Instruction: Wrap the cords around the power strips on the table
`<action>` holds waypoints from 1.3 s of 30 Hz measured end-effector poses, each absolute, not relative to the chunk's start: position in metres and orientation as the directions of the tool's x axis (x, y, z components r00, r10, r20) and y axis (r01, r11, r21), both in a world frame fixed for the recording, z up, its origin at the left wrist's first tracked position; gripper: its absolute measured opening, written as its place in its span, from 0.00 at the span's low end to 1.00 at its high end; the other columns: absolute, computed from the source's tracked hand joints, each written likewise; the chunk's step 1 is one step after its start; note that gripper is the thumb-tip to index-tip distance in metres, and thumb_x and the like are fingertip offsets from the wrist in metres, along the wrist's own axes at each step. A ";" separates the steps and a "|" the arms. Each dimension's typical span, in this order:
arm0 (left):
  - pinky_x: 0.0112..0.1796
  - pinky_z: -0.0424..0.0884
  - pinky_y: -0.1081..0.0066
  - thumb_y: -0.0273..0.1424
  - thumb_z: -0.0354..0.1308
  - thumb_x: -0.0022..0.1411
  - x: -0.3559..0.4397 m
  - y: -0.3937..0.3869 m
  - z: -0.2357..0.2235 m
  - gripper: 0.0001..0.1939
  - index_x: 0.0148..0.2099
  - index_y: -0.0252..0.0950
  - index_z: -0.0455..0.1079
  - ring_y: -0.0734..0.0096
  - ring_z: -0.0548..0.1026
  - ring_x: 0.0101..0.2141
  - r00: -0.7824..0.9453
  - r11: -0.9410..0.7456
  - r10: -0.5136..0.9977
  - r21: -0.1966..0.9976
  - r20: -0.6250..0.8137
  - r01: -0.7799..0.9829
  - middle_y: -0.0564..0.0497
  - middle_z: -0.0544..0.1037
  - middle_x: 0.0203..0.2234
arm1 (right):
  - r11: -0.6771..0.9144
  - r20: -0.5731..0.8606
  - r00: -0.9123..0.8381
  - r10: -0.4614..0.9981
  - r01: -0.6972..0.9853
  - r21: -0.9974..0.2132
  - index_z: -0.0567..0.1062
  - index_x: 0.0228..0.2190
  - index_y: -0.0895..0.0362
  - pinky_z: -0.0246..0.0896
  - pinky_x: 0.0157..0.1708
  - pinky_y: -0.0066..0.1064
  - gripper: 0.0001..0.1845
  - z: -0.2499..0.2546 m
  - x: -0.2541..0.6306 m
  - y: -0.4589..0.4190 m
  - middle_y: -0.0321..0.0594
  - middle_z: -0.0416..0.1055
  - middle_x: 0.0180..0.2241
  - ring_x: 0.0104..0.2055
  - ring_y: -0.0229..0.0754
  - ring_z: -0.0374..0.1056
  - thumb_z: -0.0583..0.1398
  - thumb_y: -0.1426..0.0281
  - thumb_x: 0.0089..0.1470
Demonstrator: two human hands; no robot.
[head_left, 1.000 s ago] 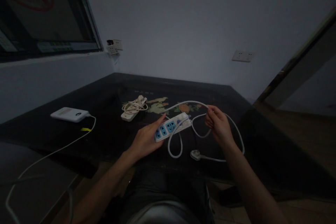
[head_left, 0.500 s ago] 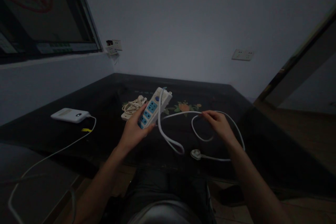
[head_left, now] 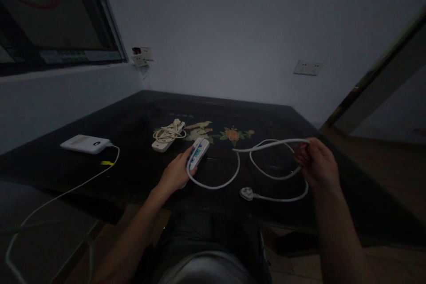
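Note:
My left hand point(head_left: 175, 172) grips a white power strip with blue sockets point(head_left: 197, 152), resting on the dark table point(head_left: 133, 164) near its front edge. A white cord point(head_left: 266, 146) runs from the strip in loops to my right hand point(head_left: 317, 164), whose fingers are closed round it, raised above the table's right part. The cord's white plug point(head_left: 246, 193) lies on the table between my hands.
A second cream power strip with its cord bundled point(head_left: 167, 135) lies farther back. A white power bank point(head_left: 85, 143) with a cable sits at the left. Wall sockets point(head_left: 308, 67) are on the back wall. A flower pattern point(head_left: 233, 134) marks the table.
My left hand has lowered the power strip from a raised, tilted position to the table. My right hand has pulled the cord to the right, stretching the loops out.

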State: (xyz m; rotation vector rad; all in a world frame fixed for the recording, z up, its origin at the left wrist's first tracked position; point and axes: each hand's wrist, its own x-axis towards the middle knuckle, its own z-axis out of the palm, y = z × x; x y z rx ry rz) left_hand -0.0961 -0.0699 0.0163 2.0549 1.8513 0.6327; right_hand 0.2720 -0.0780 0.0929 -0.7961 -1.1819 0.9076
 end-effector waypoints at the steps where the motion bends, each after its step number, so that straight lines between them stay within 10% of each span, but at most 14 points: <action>1: 0.49 0.67 0.62 0.36 0.56 0.56 -0.094 -0.070 0.015 0.39 0.68 0.43 0.48 0.55 0.71 0.51 0.081 -0.125 0.990 0.490 0.112 0.863 0.43 0.68 0.55 | 0.430 0.408 0.152 0.900 -0.163 -0.888 0.71 0.24 0.55 0.36 0.15 0.22 0.16 0.094 0.272 -0.076 0.27 0.48 0.15 0.17 0.29 0.42 0.65 0.56 0.48; 19: 0.52 0.63 0.55 0.33 0.55 0.57 -0.083 -0.070 0.010 0.33 0.64 0.34 0.57 0.52 0.67 0.51 0.194 -0.260 0.964 0.485 0.183 0.835 0.38 0.69 0.52 | 0.317 0.378 0.085 0.922 0.396 -0.862 0.73 0.37 0.55 0.46 0.20 0.25 0.17 0.076 0.263 -0.059 0.29 0.59 0.19 0.20 0.34 0.53 0.59 0.56 0.52; 28: 0.56 0.62 0.57 0.41 0.52 0.60 -0.121 -0.076 0.023 0.33 0.65 0.34 0.54 0.57 0.65 0.58 0.282 -0.202 0.958 0.822 0.052 0.533 0.40 0.63 0.61 | 0.038 0.306 0.053 0.951 0.958 -0.284 0.72 0.43 0.56 0.59 0.35 0.34 0.15 0.055 0.263 -0.023 0.48 0.74 0.37 0.38 0.47 0.70 0.49 0.66 0.62; 32: 0.51 0.68 0.57 0.42 0.49 0.61 -0.126 -0.058 0.025 0.31 0.62 0.32 0.58 0.56 0.71 0.53 0.202 -0.154 0.979 0.794 0.040 0.589 0.37 0.70 0.55 | -0.015 0.100 0.018 0.995 0.999 -0.029 0.71 0.47 0.58 0.62 0.37 0.37 0.17 0.042 0.260 -0.005 0.53 0.72 0.45 0.42 0.50 0.71 0.47 0.70 0.62; 39: 0.51 0.67 0.58 0.38 0.50 0.62 -0.093 -0.042 0.040 0.24 0.57 0.33 0.64 0.58 0.72 0.50 0.250 -0.345 0.939 0.640 0.238 0.687 0.40 0.72 0.52 | 0.111 0.158 -0.116 0.981 0.993 0.038 0.62 0.58 0.59 0.61 0.48 0.43 0.25 0.036 0.245 -0.005 0.56 0.62 0.57 0.56 0.55 0.60 0.52 0.72 0.59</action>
